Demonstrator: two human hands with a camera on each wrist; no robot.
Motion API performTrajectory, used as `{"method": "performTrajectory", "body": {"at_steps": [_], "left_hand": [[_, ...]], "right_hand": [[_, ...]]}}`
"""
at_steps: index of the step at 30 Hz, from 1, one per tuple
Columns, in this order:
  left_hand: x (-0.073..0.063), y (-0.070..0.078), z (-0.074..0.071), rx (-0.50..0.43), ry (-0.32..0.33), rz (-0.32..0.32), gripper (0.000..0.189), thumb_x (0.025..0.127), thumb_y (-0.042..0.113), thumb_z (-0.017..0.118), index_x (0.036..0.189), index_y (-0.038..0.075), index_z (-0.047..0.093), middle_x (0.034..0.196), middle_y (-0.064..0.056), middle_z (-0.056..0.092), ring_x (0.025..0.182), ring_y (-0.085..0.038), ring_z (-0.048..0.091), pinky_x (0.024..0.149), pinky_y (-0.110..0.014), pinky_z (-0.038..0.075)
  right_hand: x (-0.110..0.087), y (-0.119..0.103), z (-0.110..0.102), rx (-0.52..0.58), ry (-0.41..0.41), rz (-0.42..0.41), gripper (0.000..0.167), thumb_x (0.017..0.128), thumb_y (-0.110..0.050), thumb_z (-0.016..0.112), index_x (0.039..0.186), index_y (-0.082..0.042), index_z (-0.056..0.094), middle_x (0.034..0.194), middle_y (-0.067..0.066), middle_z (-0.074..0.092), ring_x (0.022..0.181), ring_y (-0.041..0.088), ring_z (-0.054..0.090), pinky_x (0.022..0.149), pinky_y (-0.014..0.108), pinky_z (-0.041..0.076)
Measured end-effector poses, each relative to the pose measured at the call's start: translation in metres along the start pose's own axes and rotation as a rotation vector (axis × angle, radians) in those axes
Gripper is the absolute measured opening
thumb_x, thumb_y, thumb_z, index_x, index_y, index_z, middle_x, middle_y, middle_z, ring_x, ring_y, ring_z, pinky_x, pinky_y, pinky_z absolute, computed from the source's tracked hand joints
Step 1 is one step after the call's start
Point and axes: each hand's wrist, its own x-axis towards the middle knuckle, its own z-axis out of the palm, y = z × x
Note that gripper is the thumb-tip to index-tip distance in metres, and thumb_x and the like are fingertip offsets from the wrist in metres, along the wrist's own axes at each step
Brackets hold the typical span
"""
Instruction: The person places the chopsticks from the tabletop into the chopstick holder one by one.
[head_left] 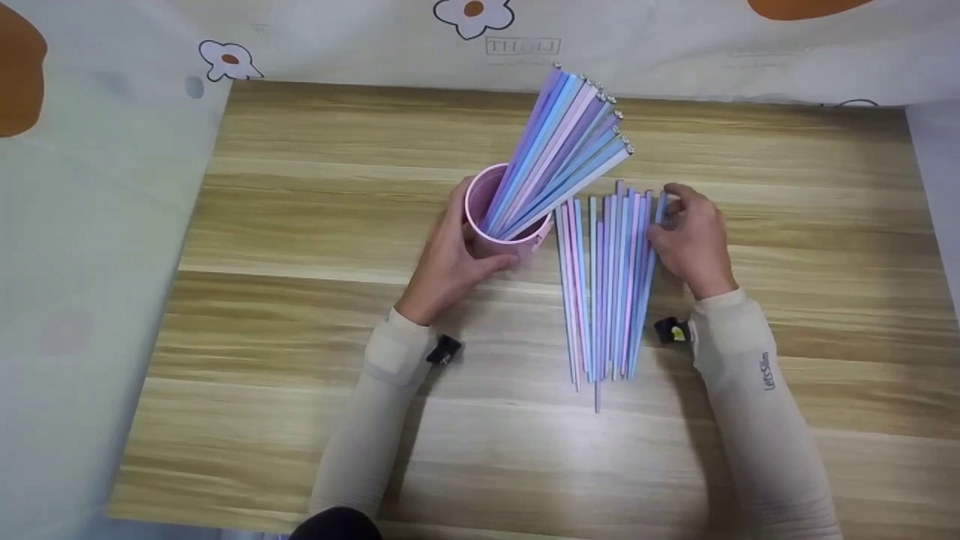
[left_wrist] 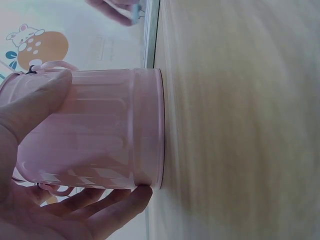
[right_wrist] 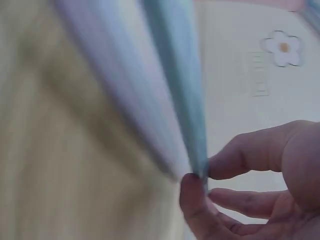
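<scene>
My left hand (head_left: 450, 262) grips a small pink bucket (left_wrist: 95, 120), thumb on one side and fingers round the other. A fan of slender pastel sticks (head_left: 551, 142) with shiny tips leans out of the bucket toward the upper right. To its right, a loose row of similar blue, purple and pink sticks (head_left: 611, 300) lies on the table. At the row's right edge, my right hand (head_left: 697, 240) pinches the far end of a blue stick (right_wrist: 185, 85) between thumb and fingers. The sticks' exact kind is unclear.
The wood-grain table (head_left: 300, 337) extends around both hands. Behind it hangs a pale backdrop (head_left: 360, 45) with printed flowers. A black wrist camera (head_left: 444, 349) sits on the left sleeve, and another black camera (head_left: 671, 331) on the right one.
</scene>
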Motion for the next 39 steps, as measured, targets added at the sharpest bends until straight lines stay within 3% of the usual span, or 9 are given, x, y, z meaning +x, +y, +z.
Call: {"method": "performTrajectory", "body": {"at_steps": [4, 7, 11, 14, 18, 21, 25, 31, 39], "left_hand": [[0.000, 0.001, 0.000, -0.009, 0.001, -0.009, 0.106, 0.068, 0.016, 0.093, 0.153, 0.022, 0.030, 0.149, 0.006, 0.043, 0.136, -0.009, 0.040, 0.116, -0.029, 0.029], [-0.001, 0.001, 0.001, -0.019, 0.001, -0.012, 0.106, 0.068, 0.015, 0.093, 0.154, 0.022, 0.030, 0.149, 0.005, 0.042, 0.136, -0.009, 0.040, 0.116, -0.029, 0.029], [0.000, 0.001, 0.002, -0.023, 0.002, -0.005, 0.106, 0.068, 0.014, 0.093, 0.153, 0.021, 0.030, 0.149, 0.005, 0.043, 0.136, -0.009, 0.040, 0.116, -0.028, 0.029], [0.000, 0.001, 0.002, -0.016, 0.005, 0.001, 0.106, 0.067, 0.014, 0.093, 0.153, 0.020, 0.031, 0.149, 0.005, 0.043, 0.136, -0.009, 0.040, 0.116, -0.028, 0.029], [0.000, 0.000, 0.001, -0.016, 0.004, 0.009, 0.104, 0.068, 0.015, 0.092, 0.153, 0.018, 0.032, 0.148, 0.003, 0.044, 0.135, -0.010, 0.041, 0.115, -0.029, 0.031], [0.000, -0.001, 0.001, -0.021, 0.003, 0.016, 0.102, 0.069, 0.015, 0.091, 0.153, 0.018, 0.032, 0.148, 0.003, 0.045, 0.134, -0.010, 0.042, 0.115, -0.030, 0.031], [0.000, -0.001, 0.001, -0.012, 0.008, 0.016, 0.103, 0.069, 0.016, 0.092, 0.153, 0.019, 0.032, 0.148, 0.005, 0.045, 0.134, -0.010, 0.042, 0.115, -0.030, 0.031], [0.000, 0.000, 0.002, 0.010, 0.007, 0.016, 0.106, 0.067, 0.020, 0.093, 0.153, 0.019, 0.031, 0.149, 0.006, 0.044, 0.135, -0.008, 0.041, 0.116, -0.028, 0.030], [0.000, 0.000, 0.001, 0.011, 0.009, 0.035, 0.106, 0.067, 0.015, 0.093, 0.153, 0.019, 0.032, 0.149, 0.005, 0.044, 0.136, -0.008, 0.041, 0.116, -0.029, 0.030]], "right_hand": [[-0.006, -0.013, -0.009, 0.133, 0.099, -0.015, 0.063, 0.084, 0.003, 0.056, 0.146, -0.003, 0.046, 0.119, 0.018, 0.060, 0.098, 0.027, 0.063, 0.073, 0.025, 0.054], [-0.010, -0.024, -0.015, 0.254, 0.178, -0.042, 0.061, 0.084, 0.004, 0.052, 0.144, -0.007, 0.049, 0.115, 0.012, 0.059, 0.092, 0.020, 0.062, 0.067, 0.017, 0.052], [-0.016, -0.038, -0.022, 0.466, 0.283, -0.122, 0.058, 0.083, 0.009, 0.052, 0.139, -0.007, 0.054, 0.109, 0.008, 0.057, 0.087, 0.019, 0.061, 0.069, 0.021, 0.054], [-0.024, -0.055, -0.026, 0.682, 0.377, -0.224, 0.055, 0.080, 0.015, 0.054, 0.132, -0.005, 0.059, 0.105, 0.012, 0.056, 0.083, 0.023, 0.059, 0.067, 0.023, 0.055], [-0.033, -0.079, -0.031, 0.940, 0.547, -0.377, 0.055, 0.076, 0.022, 0.053, 0.126, 0.001, 0.060, 0.103, 0.019, 0.055, 0.078, 0.027, 0.057, 0.059, 0.026, 0.054], [-0.036, -0.093, -0.034, 1.047, 0.696, -0.462, 0.055, 0.075, 0.026, 0.052, 0.126, 0.006, 0.056, 0.104, 0.022, 0.054, 0.083, 0.030, 0.055, 0.063, 0.030, 0.053], [-0.040, -0.111, -0.038, 1.124, 0.795, -0.527, 0.053, 0.073, 0.026, 0.052, 0.124, 0.012, 0.051, 0.105, 0.024, 0.052, 0.090, 0.034, 0.052, 0.071, 0.036, 0.049], [-0.046, -0.129, -0.038, 1.133, 0.795, -0.566, 0.049, 0.073, 0.024, 0.054, 0.121, 0.014, 0.049, 0.106, 0.024, 0.051, 0.096, 0.034, 0.051, 0.075, 0.037, 0.048], [-0.044, -0.138, -0.036, 1.135, 0.840, -0.624, 0.048, 0.072, 0.023, 0.054, 0.119, 0.014, 0.045, 0.100, 0.023, 0.050, 0.092, 0.035, 0.050, 0.073, 0.035, 0.049]]}}
